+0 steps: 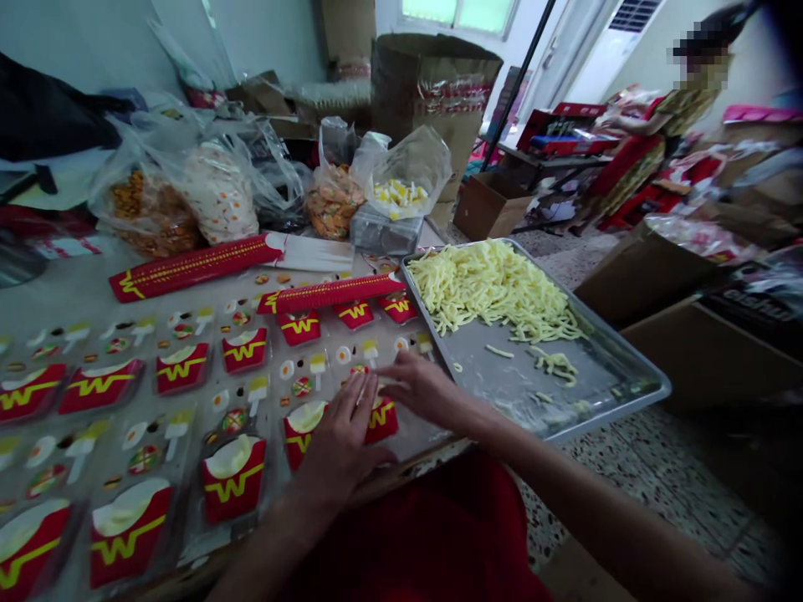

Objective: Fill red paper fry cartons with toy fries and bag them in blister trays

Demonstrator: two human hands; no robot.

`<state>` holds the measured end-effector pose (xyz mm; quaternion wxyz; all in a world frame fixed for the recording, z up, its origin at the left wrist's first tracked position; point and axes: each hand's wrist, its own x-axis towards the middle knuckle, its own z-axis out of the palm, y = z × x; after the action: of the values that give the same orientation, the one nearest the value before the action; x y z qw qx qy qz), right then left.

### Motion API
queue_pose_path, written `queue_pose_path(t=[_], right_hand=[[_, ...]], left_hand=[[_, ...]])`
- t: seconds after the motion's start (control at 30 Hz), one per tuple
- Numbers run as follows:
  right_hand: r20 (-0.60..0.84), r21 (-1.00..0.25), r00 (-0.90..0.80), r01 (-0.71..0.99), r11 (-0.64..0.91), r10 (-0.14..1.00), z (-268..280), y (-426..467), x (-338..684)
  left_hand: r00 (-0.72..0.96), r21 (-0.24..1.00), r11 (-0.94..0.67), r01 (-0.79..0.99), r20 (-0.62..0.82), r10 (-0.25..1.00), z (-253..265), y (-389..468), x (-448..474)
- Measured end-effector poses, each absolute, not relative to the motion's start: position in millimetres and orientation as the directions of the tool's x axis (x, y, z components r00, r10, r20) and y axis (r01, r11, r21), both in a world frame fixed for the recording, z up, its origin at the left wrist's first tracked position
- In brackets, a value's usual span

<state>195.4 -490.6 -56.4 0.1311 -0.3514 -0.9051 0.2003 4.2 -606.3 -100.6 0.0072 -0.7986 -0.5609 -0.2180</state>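
Observation:
Low over the near row of blister packs, my left hand lies with its fingers stretched out, partly covering a red fries carton with a yellow zigzag mark. My right hand reaches in from the right, fingers extended and slightly apart, their tips beside those of my left hand. I see nothing held in either hand, though the undersides are hidden. Just left of my left hand sits another red carton in its clear pack. Right of my hands, a metal tray holds a heap of pale yellow fry-shaped pieces.
Rows of clear packs with red cartons and small toy foods cover the table. Two long stacks of nested red cartons lie behind them. Plastic bags of small pieces stand at the back. Cardboard boxes and another person are farther right.

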Motion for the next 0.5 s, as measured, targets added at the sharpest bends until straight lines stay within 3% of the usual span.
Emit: queue_pose_path(t=[0.07,0.13,0.27,0.4,0.5], right_hand=[[0.168,-0.493,-0.559,0.665,0.561,0.812,-38,-445,198],[0.198,-0.428,-0.377,0.797,0.426,0.905,-20,-392,193],[0.008,-0.387,-0.31,0.876,0.288,0.951,-8,-310,165],[-0.074,-0.503,-0.298,0.835,0.222,0.952,-28,-278,146],[-0.073,-0.671,-0.268,0.726,0.151,0.961,-43,-280,150]], left_hand=[[0.313,0.19,-0.395,0.899,0.353,0.882,-71,-574,-2],[0.302,0.148,-0.367,0.918,0.339,0.891,-43,-521,-7],[0.147,0.146,-0.198,0.969,0.305,0.941,-22,-390,-8],[0.164,0.192,-0.166,0.967,0.03,0.986,-46,-307,-4],[0.253,0.223,-0.266,0.938,0.086,0.964,-62,-299,-4]])
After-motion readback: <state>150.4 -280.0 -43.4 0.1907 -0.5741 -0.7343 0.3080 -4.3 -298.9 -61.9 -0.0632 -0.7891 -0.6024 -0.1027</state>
